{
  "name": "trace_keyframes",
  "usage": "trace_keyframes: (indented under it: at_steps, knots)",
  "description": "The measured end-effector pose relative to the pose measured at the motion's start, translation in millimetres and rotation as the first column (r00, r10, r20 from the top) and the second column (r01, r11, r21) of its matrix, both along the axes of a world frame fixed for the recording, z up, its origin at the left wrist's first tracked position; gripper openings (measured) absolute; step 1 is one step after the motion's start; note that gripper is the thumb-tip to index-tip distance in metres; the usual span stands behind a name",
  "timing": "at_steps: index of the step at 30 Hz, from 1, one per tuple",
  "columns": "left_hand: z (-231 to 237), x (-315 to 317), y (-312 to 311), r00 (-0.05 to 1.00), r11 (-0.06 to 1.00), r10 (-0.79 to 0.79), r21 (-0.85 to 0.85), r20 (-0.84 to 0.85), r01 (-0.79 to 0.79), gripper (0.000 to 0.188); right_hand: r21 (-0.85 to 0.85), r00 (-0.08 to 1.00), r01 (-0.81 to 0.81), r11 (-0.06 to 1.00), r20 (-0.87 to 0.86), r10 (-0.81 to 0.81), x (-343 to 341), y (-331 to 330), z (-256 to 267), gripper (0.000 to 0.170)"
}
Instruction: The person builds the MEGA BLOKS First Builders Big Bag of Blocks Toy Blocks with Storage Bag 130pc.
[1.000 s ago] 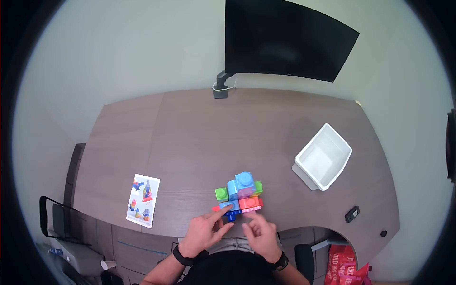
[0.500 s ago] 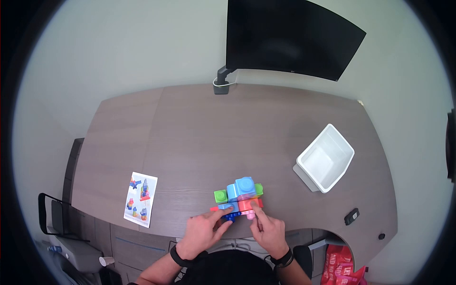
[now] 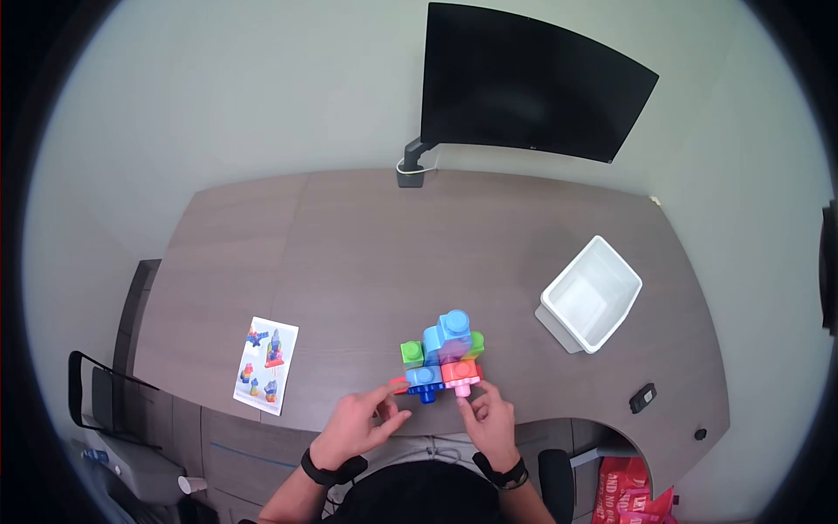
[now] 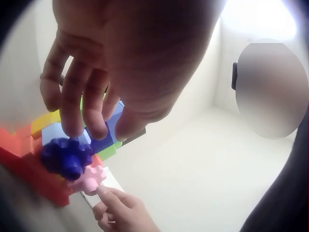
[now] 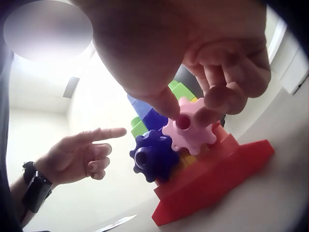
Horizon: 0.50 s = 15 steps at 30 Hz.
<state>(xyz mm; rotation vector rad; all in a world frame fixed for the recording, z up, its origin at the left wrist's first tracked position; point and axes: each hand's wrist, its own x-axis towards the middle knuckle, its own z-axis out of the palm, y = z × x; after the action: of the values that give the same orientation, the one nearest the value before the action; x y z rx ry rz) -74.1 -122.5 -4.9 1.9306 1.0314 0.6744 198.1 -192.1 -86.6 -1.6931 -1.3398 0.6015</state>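
Observation:
A toy block build stands near the desk's front edge. It has light blue blocks (image 3: 426, 376), green blocks, a red block (image 3: 460, 372) and a long red base (image 5: 212, 188). On its near side sit a dark blue gear (image 5: 154, 155) and a pink gear (image 5: 192, 126), side by side with their teeth close together. My right hand (image 3: 491, 424) pinches the pink gear's hub between thumb and index finger. Just left of the build hovers my left hand (image 3: 362, 421), index finger stretched out and nothing in its grip.
A picture sheet of block models (image 3: 266, 365) lies on the left of the desk. On the right stands a white bin (image 3: 566, 325), with a small black device (image 3: 642, 398) nearer the front edge. A monitor (image 3: 532, 83) hangs over the back.
My left hand has drawn back leftward off the light blue block. My right index finger has gone from the pink gear to the red block, then down to the pink gear's hub.

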Motion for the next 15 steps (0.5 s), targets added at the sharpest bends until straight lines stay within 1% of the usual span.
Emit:
trace_keyframes:
  at_steps: [1, 3, 4, 5, 7, 10, 13, 15]
  knots:
    - [0, 0, -2, 1.0, 1.0, -0.003, 0.005, -0.022, 0.003, 0.053, -0.005, 0.999, -0.012, 1.0, -0.053, 0.012, 0, -1, -5, 0.047]
    - [1, 1, -8, 0.998, 1.0, -0.002, 0.025, -0.067, 0.004, 0.053, -0.08, 0.983, -0.115, 0.99, -0.154, 0.101, 4, -2, -16, 0.048]
    - [-1, 0, -13, 0.996, 0.999, 0.001, 0.038, -0.093, 0.002, 0.053, -0.113, 0.968, -0.171, 0.979, -0.207, 0.145, 3, -1, -14, 0.049]
    - [-3, -1, -19, 0.993, 0.999, 0.007, 0.048, -0.12, -0.001, 0.052, -0.102, 0.964, -0.208, 0.973, -0.188, 0.187, 2, -2, -11, 0.047]
    - [-12, -3, -31, 0.994, 1.0, 0.025, 0.009, -0.105, -0.024, 0.052, -0.094, 0.951, -0.286, 0.954, -0.151, 0.271, -1, -9, -5, 0.043]
    - [-20, -7, -55, 0.997, 0.997, 0.049, -0.052, -0.067, -0.052, 0.05, -0.074, 0.957, -0.289, 0.955, -0.013, 0.288, -2, -22, -2, 0.036]
    - [-23, -9, -76, 0.996, 0.99, 0.088, -0.106, -0.005, -0.088, 0.047, -0.052, 0.961, -0.27, 0.961, -0.072, 0.266, -3, -39, 6, 0.028]
    - [-30, -9, -92, 0.991, 0.984, 0.122, -0.139, 0.044, -0.115, 0.044, -0.014, 0.944, -0.272, 0.962, -0.201, 0.264, -2, -54, -2, 0.027]
